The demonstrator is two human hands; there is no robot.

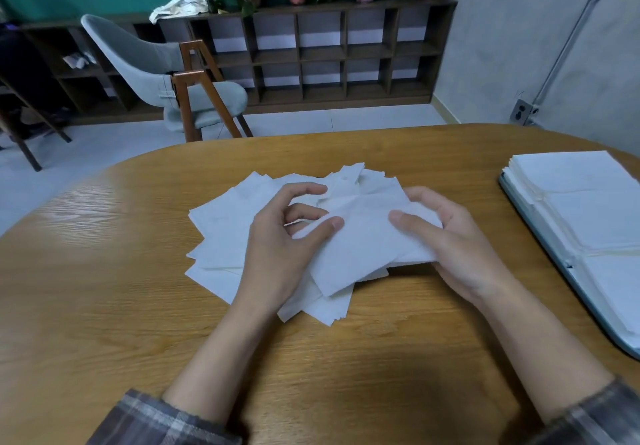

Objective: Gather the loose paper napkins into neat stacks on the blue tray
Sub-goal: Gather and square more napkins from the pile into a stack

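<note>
Gripping some napkins (363, 247) over the pile (221, 230), left hand (284, 247) and right hand (450, 240) sat left of the tray (530, 223), the right nearer.

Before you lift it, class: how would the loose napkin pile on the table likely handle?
Probably floppy: the top sheet creases between the left hand and right hand. Likely light and slippery: the loose napkin pile lies fanned out, edges misaligned.

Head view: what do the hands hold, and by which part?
Both hold a few napkins over the pile: right hand grips the right edge, left hand pinches the left edge.
</note>
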